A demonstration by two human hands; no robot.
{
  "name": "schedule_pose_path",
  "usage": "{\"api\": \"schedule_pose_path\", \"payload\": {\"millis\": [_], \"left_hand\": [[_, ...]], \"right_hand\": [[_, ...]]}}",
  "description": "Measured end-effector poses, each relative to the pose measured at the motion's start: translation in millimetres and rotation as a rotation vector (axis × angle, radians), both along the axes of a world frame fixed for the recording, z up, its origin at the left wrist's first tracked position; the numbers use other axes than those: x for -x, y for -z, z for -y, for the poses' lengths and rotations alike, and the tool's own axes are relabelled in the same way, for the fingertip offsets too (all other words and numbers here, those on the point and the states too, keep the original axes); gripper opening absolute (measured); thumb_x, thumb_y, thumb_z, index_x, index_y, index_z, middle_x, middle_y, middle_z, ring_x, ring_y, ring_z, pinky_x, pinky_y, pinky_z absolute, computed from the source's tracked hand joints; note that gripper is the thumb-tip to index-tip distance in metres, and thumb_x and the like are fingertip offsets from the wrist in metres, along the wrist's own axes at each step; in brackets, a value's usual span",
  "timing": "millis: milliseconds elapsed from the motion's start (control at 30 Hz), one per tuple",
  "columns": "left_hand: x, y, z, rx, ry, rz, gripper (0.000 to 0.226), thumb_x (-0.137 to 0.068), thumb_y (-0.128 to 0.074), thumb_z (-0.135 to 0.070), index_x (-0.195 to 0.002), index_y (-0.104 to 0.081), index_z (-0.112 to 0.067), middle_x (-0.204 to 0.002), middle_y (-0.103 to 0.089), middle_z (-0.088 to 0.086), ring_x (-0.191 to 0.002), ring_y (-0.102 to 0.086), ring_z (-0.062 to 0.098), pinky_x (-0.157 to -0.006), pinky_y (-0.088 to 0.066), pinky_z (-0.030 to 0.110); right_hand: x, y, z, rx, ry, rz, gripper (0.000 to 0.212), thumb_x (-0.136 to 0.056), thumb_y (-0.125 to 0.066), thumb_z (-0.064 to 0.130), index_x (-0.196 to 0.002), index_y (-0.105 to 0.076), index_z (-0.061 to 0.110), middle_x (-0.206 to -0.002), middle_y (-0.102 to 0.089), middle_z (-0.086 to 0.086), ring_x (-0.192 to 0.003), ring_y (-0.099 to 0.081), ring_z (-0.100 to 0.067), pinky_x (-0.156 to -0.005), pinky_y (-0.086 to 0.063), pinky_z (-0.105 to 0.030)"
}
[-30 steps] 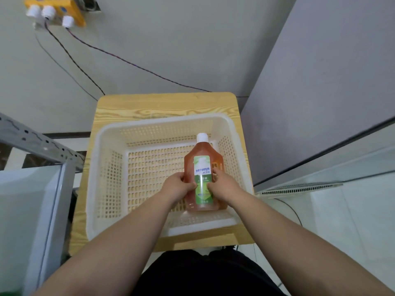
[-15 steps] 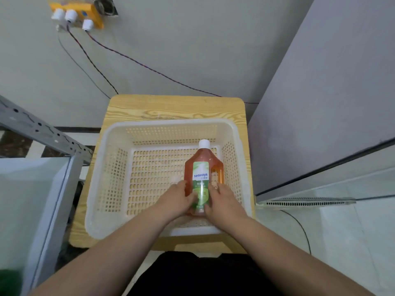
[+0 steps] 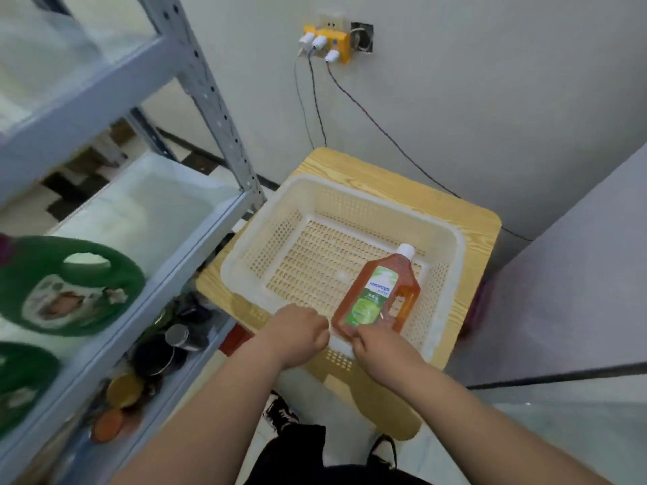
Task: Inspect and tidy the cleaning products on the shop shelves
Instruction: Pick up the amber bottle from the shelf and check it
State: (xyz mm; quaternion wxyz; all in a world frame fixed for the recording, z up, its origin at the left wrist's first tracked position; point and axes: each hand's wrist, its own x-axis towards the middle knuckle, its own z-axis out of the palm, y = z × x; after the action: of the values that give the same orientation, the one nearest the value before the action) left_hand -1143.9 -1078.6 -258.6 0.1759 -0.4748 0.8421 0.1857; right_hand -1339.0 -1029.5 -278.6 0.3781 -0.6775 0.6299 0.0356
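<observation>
1. Fingers (image 3: 364, 332) of the right hand (image 3: 385, 348) are curled in against the base of the bottle (image 3: 376, 295). The hand hides whether they pinch it, so I cannot tell.
2. Fingers (image 3: 315, 327) of the left hand (image 3: 297, 330) are curled together into a loose fist over the near rim of the basket (image 3: 232, 266). They sit just beside the bottle's lower corner, and nothing shows in their hold.
3. The bottle lies on its back in the basket's near right corner, with its white cap (image 3: 406, 252) pointing to the far right wall of the basket. It holds orange-brown liquid.
4. Its green and white label (image 3: 371, 302) faces up and reads "seaways"; the smaller print below is too small to read.
5. The basket is white perforated plastic, and the bottle is the only thing in it. It stands on a small wood-grain table (image 3: 350, 166).
6. On the left is a grey metal shelf unit (image 3: 217, 110). One shelf carries two green jugs (image 3: 70, 285) with picture labels too blurred to read.
7. The shelf below holds dark jars and tins (image 3: 154, 355) with round lids.
8. On the wall beyond the table is a yellow power strip (image 3: 327, 42) with white plugs and wires trailing down.
</observation>
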Motion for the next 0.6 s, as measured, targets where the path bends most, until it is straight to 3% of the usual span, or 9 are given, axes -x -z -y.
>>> {"api": "schedule_pose_path", "payload": {"millis": [100, 167, 367, 500, 600], "left_hand": [[-46, -23, -32, 0.083, -0.183, -0.074, 0.046, -0.102, -0.039, -0.047, -0.139, -0.055, -0.026, -0.137, -0.056, -0.005, -0.126, -0.051, 0.019, -0.103, -0.040, 0.039], [-82, -45, -53, 0.108, -0.347, -0.111, 0.047, -0.100, -0.038, -0.053, -0.139, -0.054, -0.034, -0.136, -0.056, -0.009, -0.127, -0.050, 0.017, -0.102, -0.043, 0.037], [-194, -124, -100, 0.318, -0.584, 0.015, 0.042, -0.095, -0.036, -0.058, -0.120, -0.057, -0.032, -0.114, -0.063, -0.005, -0.106, -0.059, 0.019, -0.085, -0.050, 0.038], [-258, -176, -127, 0.502, -0.677, 0.053, 0.057, -0.094, -0.028, -0.059, -0.135, -0.054, -0.029, -0.129, -0.061, -0.003, -0.118, -0.057, 0.022, -0.096, -0.050, 0.039], [-299, -208, -142, 0.660, -0.728, -0.009, 0.045, -0.099, -0.042, -0.050, -0.136, -0.054, -0.029, -0.128, -0.061, -0.005, -0.119, -0.056, 0.020, -0.098, -0.048, 0.037]], "right_hand": [[-25, -30, 0, 0.074, -0.150, -0.012, 0.041, -0.102, -0.045, 0.043, -0.140, -0.051, 0.028, -0.139, -0.057, 0.000, -0.125, -0.055, -0.023, -0.102, -0.043, -0.039], [-53, -53, 3, 0.177, -0.292, -0.064, 0.046, -0.101, -0.047, 0.049, -0.143, -0.047, 0.031, -0.143, -0.051, 0.006, -0.132, -0.050, -0.019, -0.106, -0.040, -0.042], [-181, -123, 24, 0.462, -0.680, -0.030, 0.034, -0.101, -0.045, 0.042, -0.126, -0.057, 0.022, -0.117, -0.061, -0.006, -0.110, -0.058, -0.027, -0.089, -0.053, -0.045], [-276, -177, 27, 0.634, -0.757, 0.034, 0.028, -0.099, -0.047, 0.042, -0.116, -0.059, 0.023, -0.109, -0.063, -0.002, -0.103, -0.060, -0.025, -0.082, -0.054, -0.041], [-333, -211, 27, 0.731, -0.801, 0.109, 0.029, -0.101, -0.048, 0.039, -0.120, -0.061, 0.021, -0.112, -0.064, -0.001, -0.104, -0.060, -0.023, -0.081, -0.052, -0.038]]}}
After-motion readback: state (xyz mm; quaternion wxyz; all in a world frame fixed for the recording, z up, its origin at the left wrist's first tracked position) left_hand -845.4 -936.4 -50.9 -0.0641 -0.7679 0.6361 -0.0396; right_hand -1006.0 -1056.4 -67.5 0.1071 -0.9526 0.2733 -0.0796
